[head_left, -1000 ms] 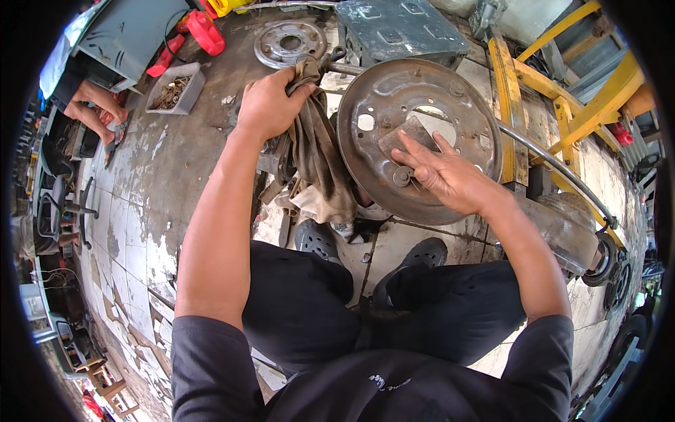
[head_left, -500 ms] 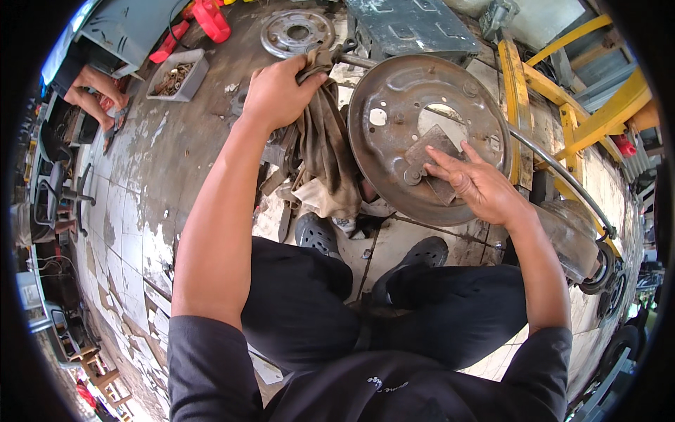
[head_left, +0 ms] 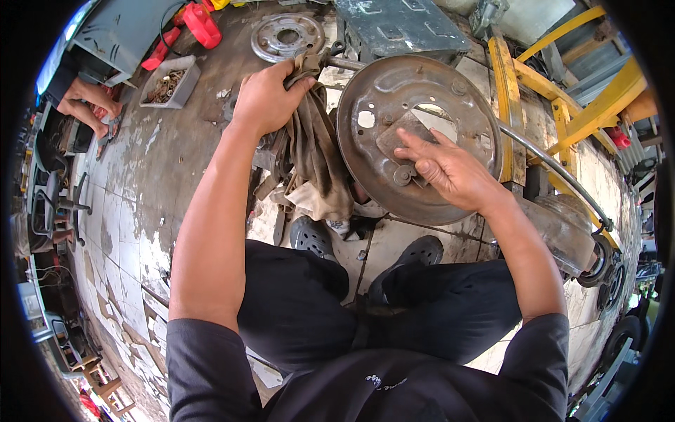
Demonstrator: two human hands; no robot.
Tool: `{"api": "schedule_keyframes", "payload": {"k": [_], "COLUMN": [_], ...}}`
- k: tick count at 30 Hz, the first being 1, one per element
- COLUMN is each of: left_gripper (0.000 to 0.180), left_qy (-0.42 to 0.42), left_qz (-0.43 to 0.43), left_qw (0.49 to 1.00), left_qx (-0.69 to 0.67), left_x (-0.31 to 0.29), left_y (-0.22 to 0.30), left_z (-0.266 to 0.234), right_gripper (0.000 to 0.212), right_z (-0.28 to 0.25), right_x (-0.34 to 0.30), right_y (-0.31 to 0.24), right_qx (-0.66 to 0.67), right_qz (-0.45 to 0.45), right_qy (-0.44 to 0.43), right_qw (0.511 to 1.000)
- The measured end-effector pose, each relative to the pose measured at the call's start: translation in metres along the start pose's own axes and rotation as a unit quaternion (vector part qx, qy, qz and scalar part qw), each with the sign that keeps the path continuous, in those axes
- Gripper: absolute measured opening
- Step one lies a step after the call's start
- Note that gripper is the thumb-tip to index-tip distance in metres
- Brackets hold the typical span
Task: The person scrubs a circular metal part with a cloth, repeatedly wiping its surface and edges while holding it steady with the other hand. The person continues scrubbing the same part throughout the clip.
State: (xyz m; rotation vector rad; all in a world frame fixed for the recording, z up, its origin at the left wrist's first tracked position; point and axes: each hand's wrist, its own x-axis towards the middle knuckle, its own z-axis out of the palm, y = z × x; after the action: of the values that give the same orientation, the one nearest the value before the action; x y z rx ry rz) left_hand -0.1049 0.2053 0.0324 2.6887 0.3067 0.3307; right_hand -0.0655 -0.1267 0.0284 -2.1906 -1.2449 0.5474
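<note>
In the upper frame, right of centre, the right hand (head_left: pixel 453 174) lies with fingers outstretched over a flat brown sheet (head_left: pixel 398 138) against a round metal plate (head_left: pixel 362 151); how firmly they press is hard to tell. Upper left of centre, the left hand (head_left: pixel 264 100) grips bunched brown cloth (head_left: pixel 318 151).

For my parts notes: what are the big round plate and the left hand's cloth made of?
Round plate: probably steel, dull brown, by its metallic sheen and pressed ridges. Cloth in the left hand: apparently fabric, matte brown, since it hangs in soft folds; fibre unclear.
</note>
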Motion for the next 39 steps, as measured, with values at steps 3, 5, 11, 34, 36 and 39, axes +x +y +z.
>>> {"api": "schedule_keyframes", "payload": {"k": [3,5,11,34,36,39], "left_gripper": [0.047,0.049,0.049,0.047,0.048,0.047], "left_qy": [0.002,-0.009,-0.021,-0.004,-0.004,0.011], "left_qz": [-0.003,-0.003,-0.002,0.005,0.003,0.017], "left_qw": [1.000,1.000,1.000,1.000,1.000,1.000], "left_qx": [-0.002,0.000,0.012,0.021,0.014,0.022], "left_x": [-0.004,-0.001,0.000,-0.002,-0.008,-0.001], "left_y": [-0.008,-0.006,-0.003,0.001,-0.001,0.000], "left_z": [0.001,-0.001,0.001,-0.002,-0.004,-0.003], "right_gripper": [0.070,0.072,0.075,0.067,0.066,0.065], "right_z": [-0.006,-0.002,0.012,-0.007,-0.009,-0.006], "right_x": [-0.006,-0.010,-0.004,0.001,-0.010,-0.007], "right_y": [-0.005,0.012,0.009,0.013,0.017,0.021], "right_qx": [-0.003,-0.125,-0.291,-0.104,-0.077,-0.119], "right_qz": [0.025,-0.026,-0.039,-0.004,-0.014,-0.021], "right_qy": [0.031,0.004,-0.039,-0.082,-0.105,-0.090], "right_qw": [0.999,0.992,0.955,0.991,0.991,0.989]}}
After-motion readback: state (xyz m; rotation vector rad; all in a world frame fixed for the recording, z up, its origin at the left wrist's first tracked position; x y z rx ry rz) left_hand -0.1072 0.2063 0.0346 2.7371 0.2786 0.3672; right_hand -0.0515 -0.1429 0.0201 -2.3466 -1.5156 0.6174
